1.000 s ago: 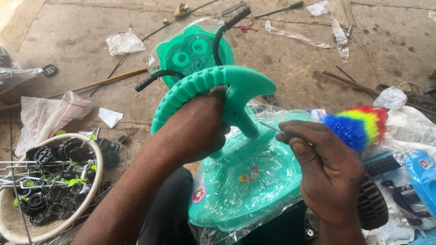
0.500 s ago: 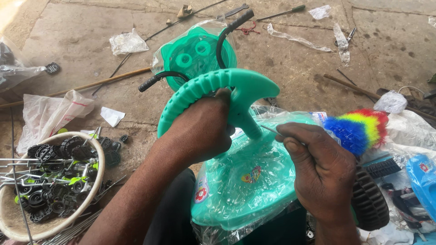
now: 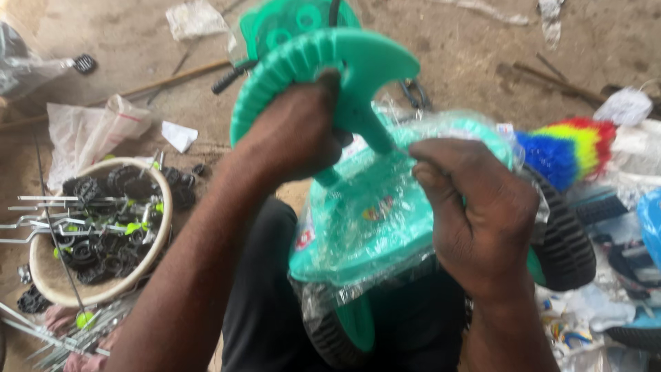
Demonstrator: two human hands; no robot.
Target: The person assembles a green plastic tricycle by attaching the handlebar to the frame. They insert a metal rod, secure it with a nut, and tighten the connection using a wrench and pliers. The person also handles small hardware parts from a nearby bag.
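A teal plastic toy tricycle body wrapped in clear film rests on my lap. My left hand grips the ribbed teal backrest piece that rises from it. My right hand is closed on the clear plastic wrap at the seat's edge, beside the backrest's stem. A black ribbed wheel shows behind my right hand. A second teal part with black handlebar grips lies on the ground beyond.
A round beige basket at left holds black wheels and metal rods. A rainbow-coloured tassel lies at right. Plastic bags, wooden sticks and scraps litter the dirt floor. Blue parts sit at far right.
The view has moved in closer to the tricycle. My right hand has slid up to the base of the backrest stem and closed on the wrap. The left hand keeps its grip.
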